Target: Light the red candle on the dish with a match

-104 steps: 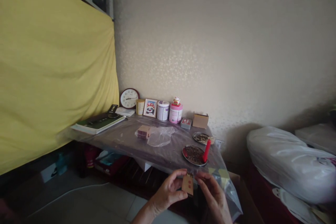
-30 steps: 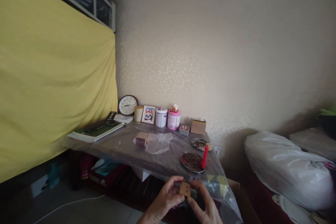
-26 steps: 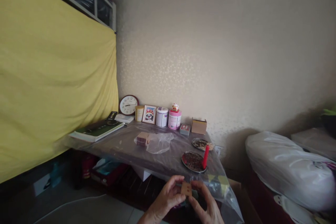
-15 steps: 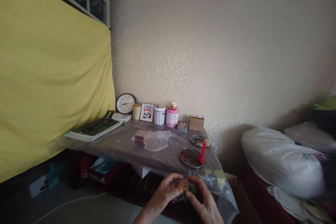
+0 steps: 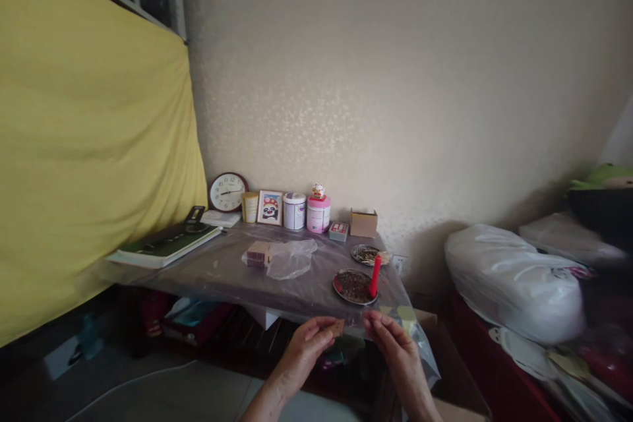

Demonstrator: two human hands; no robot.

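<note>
While left hand [image 5: 310,337] grips small box [image 5: 338,328], right hand [image 5: 390,336] has moved off it, pinched together, contents unclear.

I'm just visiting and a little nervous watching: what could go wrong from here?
The left hand holds the small cardboard box near the fingertips, so it might slip. The red candle tilts at the edge of the plate; a knock could topple it. The right hand is close to the loose plastic sheet and might snag it.

Right fingers [image 5: 382,324] newly apart from the small tan box [image 5: 338,328]
</note>
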